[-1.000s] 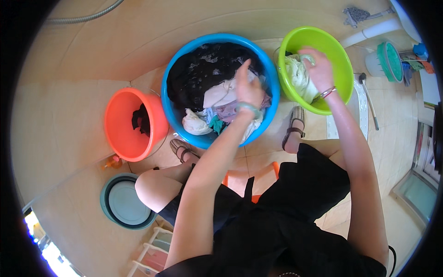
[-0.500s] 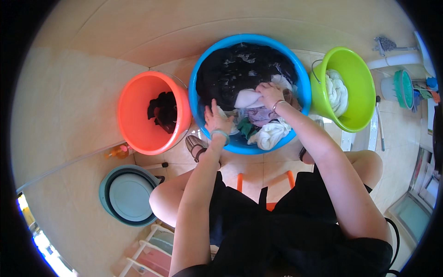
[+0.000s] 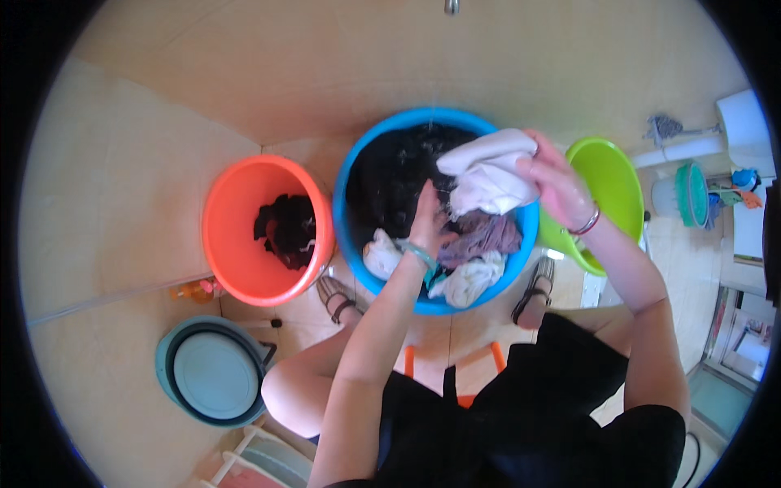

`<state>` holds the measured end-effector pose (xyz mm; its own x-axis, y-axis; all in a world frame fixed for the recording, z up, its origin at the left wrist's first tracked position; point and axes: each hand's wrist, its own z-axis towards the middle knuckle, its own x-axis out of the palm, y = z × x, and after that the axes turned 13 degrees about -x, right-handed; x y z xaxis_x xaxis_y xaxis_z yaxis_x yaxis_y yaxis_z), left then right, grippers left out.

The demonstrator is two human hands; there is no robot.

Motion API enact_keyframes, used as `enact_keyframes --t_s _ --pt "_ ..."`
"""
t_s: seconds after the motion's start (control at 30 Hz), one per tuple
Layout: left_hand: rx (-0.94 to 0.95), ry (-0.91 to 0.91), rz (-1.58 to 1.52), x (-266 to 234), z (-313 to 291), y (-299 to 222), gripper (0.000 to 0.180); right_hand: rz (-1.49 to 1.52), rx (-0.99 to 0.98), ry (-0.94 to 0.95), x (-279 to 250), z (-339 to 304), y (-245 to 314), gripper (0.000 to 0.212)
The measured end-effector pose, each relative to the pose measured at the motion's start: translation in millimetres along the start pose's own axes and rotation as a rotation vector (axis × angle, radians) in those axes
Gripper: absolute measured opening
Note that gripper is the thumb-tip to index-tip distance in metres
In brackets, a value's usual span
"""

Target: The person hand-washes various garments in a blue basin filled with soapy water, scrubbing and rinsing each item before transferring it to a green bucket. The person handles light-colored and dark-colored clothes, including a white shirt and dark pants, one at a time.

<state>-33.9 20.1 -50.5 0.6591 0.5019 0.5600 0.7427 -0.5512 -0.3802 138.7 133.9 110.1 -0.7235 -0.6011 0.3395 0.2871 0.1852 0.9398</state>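
1. Right hand (image 3: 557, 180) pinches white cloth (image 3: 488, 175) above the blue tub (image 3: 431, 114), likely to clear the laundry (image 3: 490, 237)!
2. Left hand (image 3: 426, 224) over the tub; fingers spread? Can't tell!
3. Orange bucket (image 3: 232, 228) left of tub, green bucket (image 3: 616, 175) right: handy, presumably.

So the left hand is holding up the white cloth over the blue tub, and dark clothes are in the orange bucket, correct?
Not quite: the right hand holds up the white cloth over the blue tub, as the head view shows. Dark clothes are indeed in the orange bucket.
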Motion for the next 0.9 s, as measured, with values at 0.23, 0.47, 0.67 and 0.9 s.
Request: enact_keyframes --t_s 0.23,0.47,0.67,0.9 --pt "0.13 0.194 -0.242 -43.8 47.6 -27.3 0.062 -0.632 -0.206 0.224 -32.6 54.2 -150.3 0.072" --pt "0.188 -0.242 -0.181 -80.4 111.5 14.4 0.037 -1.26 -0.31 0.143 -25.1 41.8 -299.9 0.038" --pt "0.099 -0.565 0.329 -182.7 204.6 61.0 0.039 -1.44 0.171 0.256 -12.9 78.4 -334.8 0.022" --pt "0.14 -0.076 -0.234 -86.4 164.6 26.3 0.056 -1.338 -0.117 0.196 -67.8 73.8 -334.1 0.024"
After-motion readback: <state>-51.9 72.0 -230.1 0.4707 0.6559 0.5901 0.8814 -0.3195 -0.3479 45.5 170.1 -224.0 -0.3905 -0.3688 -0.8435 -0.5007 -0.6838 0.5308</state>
